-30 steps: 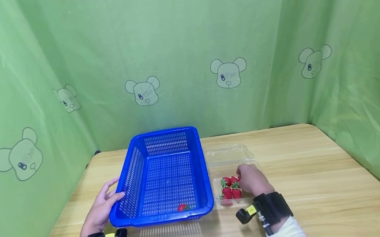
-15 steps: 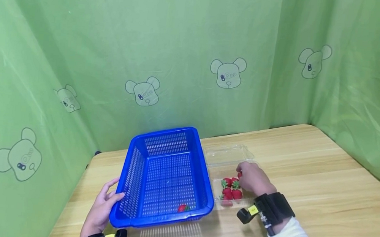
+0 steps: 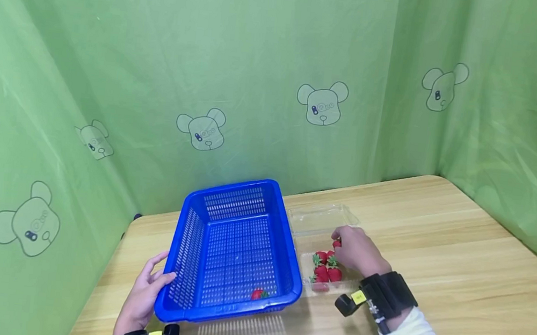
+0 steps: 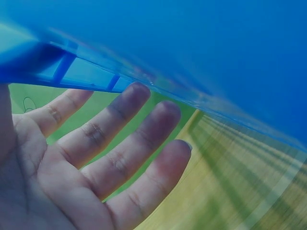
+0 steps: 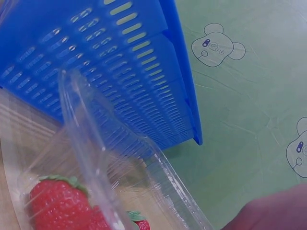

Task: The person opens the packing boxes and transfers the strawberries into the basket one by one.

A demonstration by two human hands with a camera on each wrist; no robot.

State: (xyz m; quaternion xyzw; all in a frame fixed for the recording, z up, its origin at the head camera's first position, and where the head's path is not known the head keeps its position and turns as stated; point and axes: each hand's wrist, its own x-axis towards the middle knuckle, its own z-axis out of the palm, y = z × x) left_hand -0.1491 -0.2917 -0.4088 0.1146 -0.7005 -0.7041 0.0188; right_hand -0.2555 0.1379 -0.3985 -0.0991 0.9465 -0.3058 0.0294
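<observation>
My left hand (image 3: 141,294) holds the blue plastic basket (image 3: 228,309) at its left rim. Its thumb lies over the rim, while the fingers (image 4: 163,122) reach along the outside underneath. One red strawberry (image 3: 257,294) with green leaves lies inside the basket, by the near wall. To the right, my right hand (image 3: 361,252) is over a clear plastic clamshell box (image 3: 307,244), its fingertips pinching a strawberry (image 3: 337,243). Several more strawberries (image 3: 321,273) sit together in the near part of the box. In the right wrist view a large strawberry (image 5: 60,206) shows through the clear wall.
The clamshell's lid (image 3: 322,218) lies folded back behind the box, close to the basket's right side. Everything stands on a wooden table (image 3: 435,248). A green curtain (image 3: 269,54) with bear faces encloses the back and sides.
My right hand has shifted slightly away from me and to the left with the strawberry at its fingertips. The left hand and the basket stay where they were.
</observation>
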